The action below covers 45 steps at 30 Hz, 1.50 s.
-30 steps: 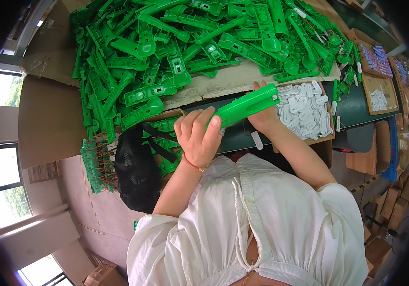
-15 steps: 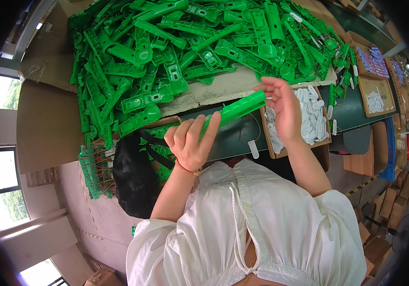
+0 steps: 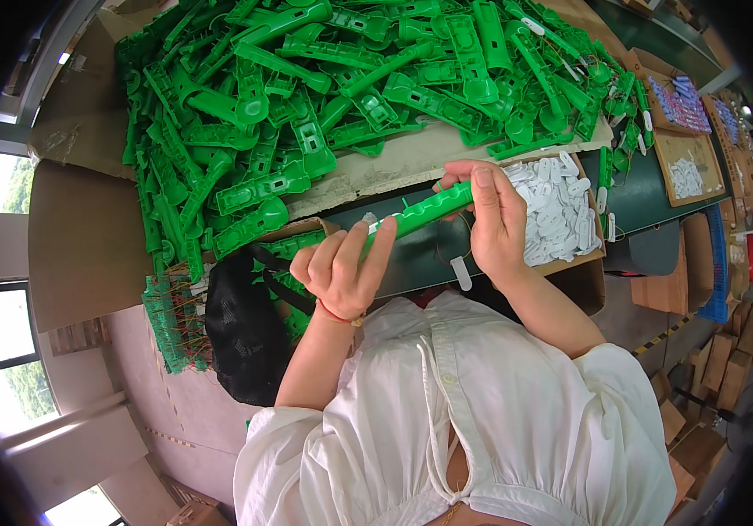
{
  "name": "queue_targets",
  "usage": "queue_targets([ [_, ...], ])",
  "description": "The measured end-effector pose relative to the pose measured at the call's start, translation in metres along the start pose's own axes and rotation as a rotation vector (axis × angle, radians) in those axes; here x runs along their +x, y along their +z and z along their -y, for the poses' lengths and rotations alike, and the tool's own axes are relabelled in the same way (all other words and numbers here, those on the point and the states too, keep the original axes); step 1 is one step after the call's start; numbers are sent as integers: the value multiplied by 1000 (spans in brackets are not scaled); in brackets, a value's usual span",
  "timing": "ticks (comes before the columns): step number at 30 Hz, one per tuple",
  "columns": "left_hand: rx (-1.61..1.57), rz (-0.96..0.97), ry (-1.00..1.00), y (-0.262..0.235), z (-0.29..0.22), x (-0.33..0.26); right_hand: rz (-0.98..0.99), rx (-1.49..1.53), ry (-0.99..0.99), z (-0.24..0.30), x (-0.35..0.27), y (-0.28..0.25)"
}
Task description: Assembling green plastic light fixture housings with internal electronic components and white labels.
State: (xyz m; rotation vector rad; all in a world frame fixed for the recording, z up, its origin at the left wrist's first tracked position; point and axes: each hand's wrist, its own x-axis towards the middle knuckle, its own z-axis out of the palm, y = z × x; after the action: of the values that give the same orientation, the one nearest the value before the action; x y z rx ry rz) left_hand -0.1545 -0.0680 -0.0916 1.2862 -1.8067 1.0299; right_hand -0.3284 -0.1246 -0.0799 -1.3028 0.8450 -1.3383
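between the two hands, just above the dark green tabletop point(image 3: 411, 263), a long green plastic handle point(image 3: 420, 212) is held level, gripped at each end. the left hand point(image 3: 341, 267) curls around its near end, fingers closed on it; the right hand point(image 3: 492, 219) pinches the far end with thumb and fingertips. compared with half a second ago the piece sits lower and nearer the body, and the right hand has closed over its tip, which suggests a fitting step is under way. just right lies a cardboard box of small white parts point(image 3: 556, 210); beyond, a big heap of green handles point(image 3: 350, 96); left, a black bag point(image 3: 240, 324).
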Motion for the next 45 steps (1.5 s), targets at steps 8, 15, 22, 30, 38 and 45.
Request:
queue_targets([
  [8,41,-49,42,1,-4,3,-77,-169,-159,-1,-2,13],
  [15,-104,108,-77,-5,-2,9,-168,-106,-87,-6,3,15],
  [22,-419,405,-349,-7,1,13,-64,-41,135,-1,2,-1],
  [30,-524,529,-543,-2,1,6,-68,-162,159,-45,21,-27],
  [38,-1060,756,-1265,4,15,-8,386,-1625,-426,-106,2,-35],
  [45,-1461,577,-1541,15,19,-29,417,-1579,-345,-98,2,-30],
])
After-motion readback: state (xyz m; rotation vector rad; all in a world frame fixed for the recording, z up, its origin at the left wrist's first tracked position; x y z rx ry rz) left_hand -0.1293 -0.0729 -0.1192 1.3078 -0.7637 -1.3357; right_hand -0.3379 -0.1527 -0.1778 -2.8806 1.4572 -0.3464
